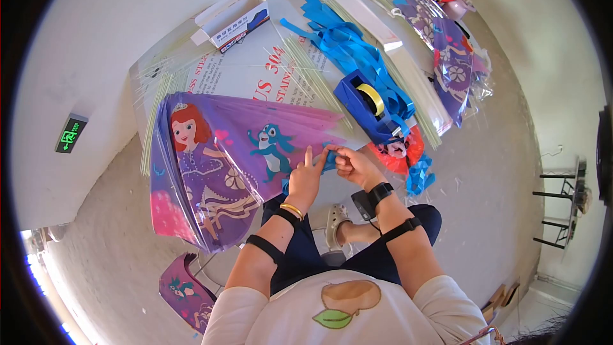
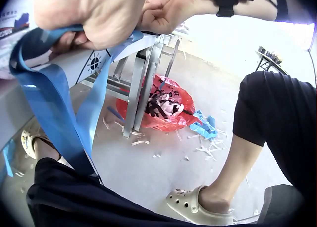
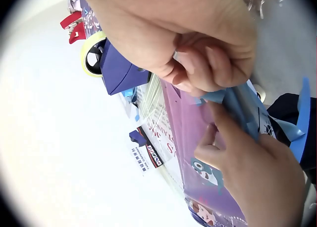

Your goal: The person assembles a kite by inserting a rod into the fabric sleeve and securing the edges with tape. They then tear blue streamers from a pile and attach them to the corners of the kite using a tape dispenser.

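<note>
A wide blue ribbon (image 1: 329,160) is stretched between both hands at the table's front edge, over the tip of a stack of purple printed kite sheets (image 1: 220,169). My right hand (image 1: 357,167) pinches the ribbon's end, its other fingers curled in. My left hand (image 1: 304,182) holds the ribbon beside it, index finger pointing towards the pinch. In the left wrist view, a loop of ribbon (image 2: 47,91) hangs below the left hand (image 2: 94,19). From the right wrist, the right hand (image 3: 198,49) shows close above the left fingertip (image 3: 213,108).
Right of the sheets stand a blue tape dispenser (image 1: 367,105) and a pile of blue ribbons (image 1: 345,41). Thin pale rods (image 1: 313,73) and an open box (image 1: 236,22) lie farther back. A red plastic bag (image 2: 171,113) sits on the floor by the table leg.
</note>
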A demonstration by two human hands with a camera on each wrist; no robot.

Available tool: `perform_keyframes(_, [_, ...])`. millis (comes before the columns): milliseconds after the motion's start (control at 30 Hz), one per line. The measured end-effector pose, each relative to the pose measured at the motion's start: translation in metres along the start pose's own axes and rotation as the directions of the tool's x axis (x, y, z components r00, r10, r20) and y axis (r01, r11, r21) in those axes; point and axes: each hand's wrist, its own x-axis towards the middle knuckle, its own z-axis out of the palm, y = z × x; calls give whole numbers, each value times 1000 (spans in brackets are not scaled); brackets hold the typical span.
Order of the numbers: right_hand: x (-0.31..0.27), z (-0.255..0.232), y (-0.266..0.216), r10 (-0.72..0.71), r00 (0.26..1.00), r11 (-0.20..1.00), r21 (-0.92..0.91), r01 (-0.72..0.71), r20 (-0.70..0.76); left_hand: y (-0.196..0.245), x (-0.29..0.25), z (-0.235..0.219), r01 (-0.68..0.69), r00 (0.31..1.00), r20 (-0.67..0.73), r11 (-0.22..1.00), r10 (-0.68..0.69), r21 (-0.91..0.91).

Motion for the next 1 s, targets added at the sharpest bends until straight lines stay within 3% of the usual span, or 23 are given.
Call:
perform_keyframes(367, [4, 4, -19, 83, 996, 996, -15, -84, -46, -2, 2, -4, -33, 999, 33, 997, 31, 63])
perform_keyframes(567, [4, 7, -21, 88, 992, 995, -40, -92, -88, 0, 6, -18, -16, 999, 50, 1000, 15, 15])
perform_keyframes(633, [6, 4, -19, 73, 995, 996, -50, -77, -72, 2, 13, -35, 68, 993, 101, 992, -57, -103])
perform_keyframes(733, [9, 1, -18, 89, 993, 995, -36, -92, -72, -4, 24, -32, 27, 997, 72, 994, -19, -106])
perform_keyframes(833, [13, -1, -16, 93, 990, 996, 6, -93, -110, -8, 32, -29, 13, 995, 97, 996, -4, -91])
perform_keyframes(1000, [2, 5, -13, 94, 995, 986, 142, -88, -33, -5, 30, -29, 7, 993, 116, 1000, -3, -30])
